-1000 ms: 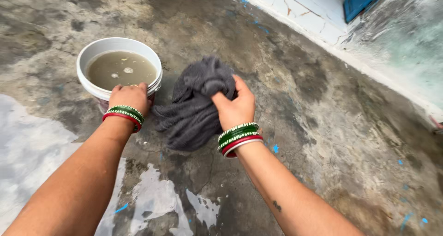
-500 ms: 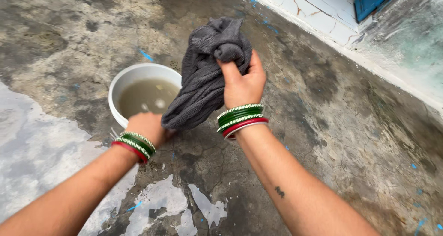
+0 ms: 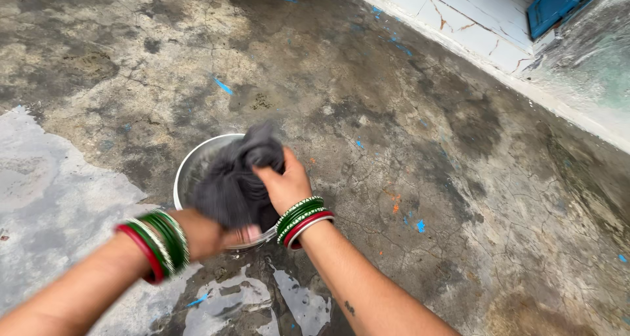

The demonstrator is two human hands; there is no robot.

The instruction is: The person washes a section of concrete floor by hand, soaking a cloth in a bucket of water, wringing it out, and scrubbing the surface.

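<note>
Fingers (image 3: 272, 177) of both hands clamp the bunched dark grey cloth (image 3: 226, 188) (long axis unclear, blurred) above a white round bucket (image 3: 187, 172), contents hidden.

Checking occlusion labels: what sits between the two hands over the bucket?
Head view: a bunched grey cloth fills the gap, the right hand gripping its top, the left hand at its lower end, above the white bucket.

No packages, labels, signs or screens show anywhere on the concrete floor (image 3: 407, 113) or along its edges.
</note>
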